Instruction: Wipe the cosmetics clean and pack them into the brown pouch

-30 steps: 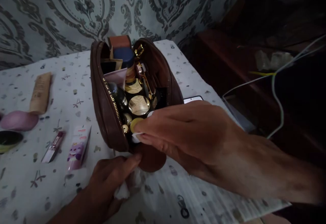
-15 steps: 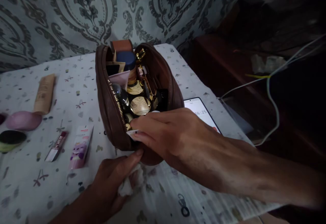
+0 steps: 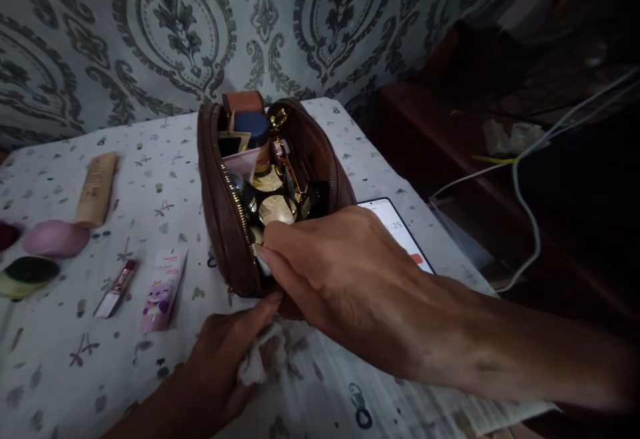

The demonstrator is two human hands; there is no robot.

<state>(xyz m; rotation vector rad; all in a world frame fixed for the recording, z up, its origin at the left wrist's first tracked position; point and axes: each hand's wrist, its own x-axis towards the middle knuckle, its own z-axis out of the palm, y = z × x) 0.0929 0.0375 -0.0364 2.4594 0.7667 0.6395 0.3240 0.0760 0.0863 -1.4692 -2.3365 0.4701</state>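
Observation:
A brown zip-up cosmetic bag [image 3: 217, 226] stands unzipped on the patterned cloth, packed with containers. Inside are a blue-capped jar [image 3: 251, 129], a round gold lid [image 3: 278, 210], a pink tube [image 3: 243, 162] and several gold-trimmed items. My right hand [image 3: 320, 259] reaches into the near end of the bag, fingers closed; what they grip is mostly hidden, with a bit of white showing beneath. My left hand [image 3: 225, 352] is closed round a crumpled white tissue [image 3: 255, 362], its thumb touching the bag's near bottom edge.
On the left lie a beige tube [image 3: 97, 189], a pink sponge [image 3: 56, 238], a dark-and-green oval item [image 3: 30, 276], a lip gloss [image 3: 116, 288] and a purple cartoon tube [image 3: 163, 292]. A phone [image 3: 393, 226] lies right of the bag. White cables [image 3: 533, 219] hang beyond the table edge.
My right hand has pushed the flat white item it was pinching down into the bag's near end, and its fingers are more curled. My left hand stays by the bag. The view has shifted slightly.

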